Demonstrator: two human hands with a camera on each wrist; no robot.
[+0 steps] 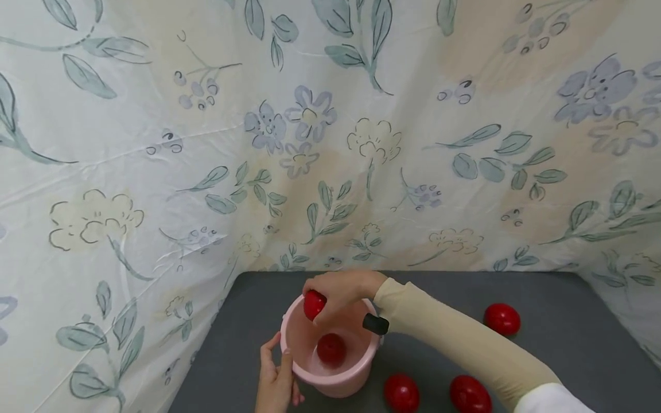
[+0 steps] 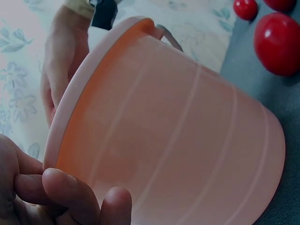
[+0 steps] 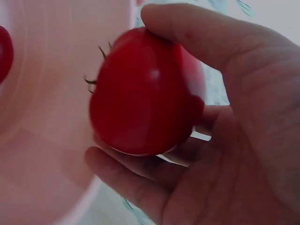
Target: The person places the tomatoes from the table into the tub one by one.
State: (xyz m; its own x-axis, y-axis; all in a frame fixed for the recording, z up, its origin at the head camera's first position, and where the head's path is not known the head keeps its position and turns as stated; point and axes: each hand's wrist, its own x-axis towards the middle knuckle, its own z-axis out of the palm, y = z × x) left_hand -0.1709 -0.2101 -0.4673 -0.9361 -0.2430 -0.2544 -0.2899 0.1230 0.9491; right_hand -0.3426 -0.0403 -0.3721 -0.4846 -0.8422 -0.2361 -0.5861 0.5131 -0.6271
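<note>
The tomato (image 3: 145,93) is deep red, smooth and glossy, rounded with gentle lobes, a soft highlight near its middle and thin, dark greenish sepals curling out on its left side. It sits in the right hand (image 1: 338,289), thumb on one side and fingers curled round the other. In the head view it shows at the lower centre of the frame, over the upper-left part of the mouth of a pink bucket (image 1: 356,380); how deep it sits against the rim I cannot tell. The left hand (image 1: 277,373) pinches the bucket's rim, at the left of the bucket.

Only the right wrist view shows the sepals and the fingers beneath the fruit. The head view alone shows the whole of another tomato (image 1: 331,350) on the bucket's floor; the right wrist view catches just a red edge at far left. It also places three more tomatoes (image 1: 502,319) on the dark grey worktop (image 1: 242,321), toward the lower right. The left wrist view adds pale rings round the bucket's outer wall and a grey handle (image 2: 169,37) near the top.
</note>
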